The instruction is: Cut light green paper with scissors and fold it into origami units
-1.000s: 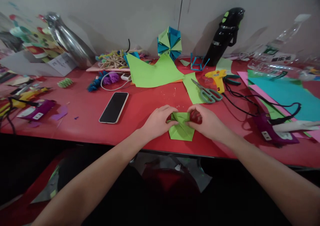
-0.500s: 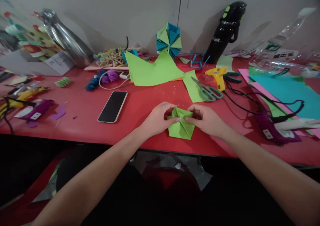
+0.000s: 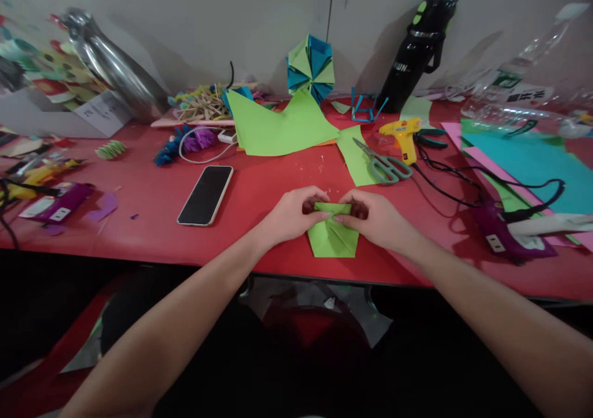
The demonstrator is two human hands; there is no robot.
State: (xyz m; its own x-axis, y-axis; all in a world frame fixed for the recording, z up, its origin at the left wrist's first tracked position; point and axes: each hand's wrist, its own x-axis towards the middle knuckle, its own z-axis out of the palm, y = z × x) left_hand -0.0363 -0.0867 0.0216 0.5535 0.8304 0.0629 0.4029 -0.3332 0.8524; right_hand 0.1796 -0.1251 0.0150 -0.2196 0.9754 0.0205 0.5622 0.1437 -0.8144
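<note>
Head view: near the front edge of the red worktop (image 3: 139,233), about midway along it, lies a small folded green paper piece (image 3: 332,238), matte, with sharp diagonal creases and a squared lower edge. The left hand (image 3: 291,214) and the right hand (image 3: 377,217) meet at its top edge; the fingers of each are pressed together, pinching the upper fold from either side. A glossy black phone (image 3: 205,194) lies flat to the left, well apart. Behind the hands, grey-handled metal scissors (image 3: 383,165) rest on a strip of green paper, beside a yellow plastic glue gun (image 3: 404,135). Flat green sheets (image 3: 278,128) spread toward the back edge, before a faceted blue-and-green paper ball (image 3: 311,67).

Against half a second ago, the raised top flap now lies flatter, and both hands sit closer over the top edge.
</note>
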